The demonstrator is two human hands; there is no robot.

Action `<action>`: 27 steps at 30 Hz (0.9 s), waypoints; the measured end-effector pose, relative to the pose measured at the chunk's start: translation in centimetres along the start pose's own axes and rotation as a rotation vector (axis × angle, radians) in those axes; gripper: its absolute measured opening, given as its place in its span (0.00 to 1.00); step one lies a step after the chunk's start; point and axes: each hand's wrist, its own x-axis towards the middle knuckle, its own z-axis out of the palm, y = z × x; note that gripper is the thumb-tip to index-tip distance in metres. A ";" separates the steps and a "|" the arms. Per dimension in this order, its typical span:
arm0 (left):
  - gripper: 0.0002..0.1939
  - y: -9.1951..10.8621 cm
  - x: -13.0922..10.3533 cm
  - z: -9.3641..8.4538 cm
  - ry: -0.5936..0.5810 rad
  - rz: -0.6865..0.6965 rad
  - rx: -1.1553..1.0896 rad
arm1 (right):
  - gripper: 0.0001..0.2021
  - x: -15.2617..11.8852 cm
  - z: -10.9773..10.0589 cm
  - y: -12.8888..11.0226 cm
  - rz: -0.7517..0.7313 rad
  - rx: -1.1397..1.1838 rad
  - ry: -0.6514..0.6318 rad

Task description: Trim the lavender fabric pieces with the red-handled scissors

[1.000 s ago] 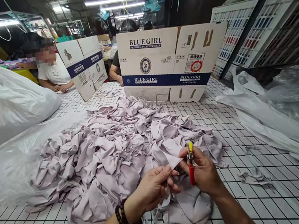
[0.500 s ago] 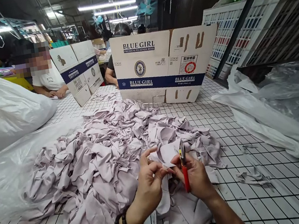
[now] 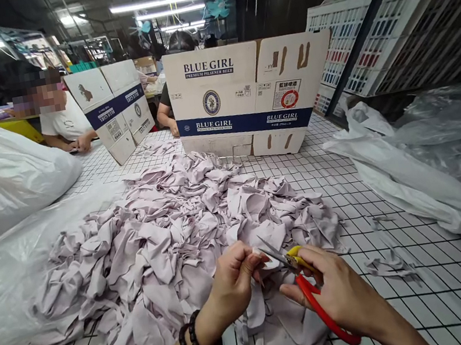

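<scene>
My left hand is closed in a pinch on a pale lilac fabric piece, a beaded bracelet around its wrist. My right hand grips scissors with one red and one yellow handle. The scissors' blades are parted and point up and left, beside the fabric at my left fingertips; whether they touch it I cannot tell. A large heap of crumpled lilac fabric pieces spreads beyond and to the left of my hands. Flatter fabric pieces lie beneath them.
Upright beer cartons stand across the grid-patterned table. Plastic bags lie left and right. Fabric scraps rest at right. A co-worker sits at far left; another's arm shows between cartons. Stacked crates stand at right.
The scissors have swung from upright and closed in my right hand to a leftward tilt with blades parted. My right hand has moved right, off the fabric; my left fingers have bunched together.
</scene>
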 end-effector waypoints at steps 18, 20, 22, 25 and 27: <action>0.14 0.7 -0.2 -0.7 -0.085 0.064 0.140 | 0.15 -0.3 0.3 -1.4 -0.030 -0.220 0.067; 0.14 0.7 -0.2 -0.7 -0.083 0.061 0.139 | 0.15 -0.3 0.3 -1.4 -0.041 -0.233 0.074; 0.13 0.7 -0.2 -0.8 -0.077 0.061 0.142 | 0.14 -0.2 0.4 -1.4 -0.040 -0.246 0.073; 0.13 0.9 -0.1 -0.8 -0.075 0.067 0.149 | 0.15 -0.1 0.4 -1.6 -0.026 -0.268 0.068; 0.13 1.0 -0.1 -0.9 -0.076 0.077 0.148 | 0.15 -0.1 0.4 -1.6 -0.025 -0.272 0.071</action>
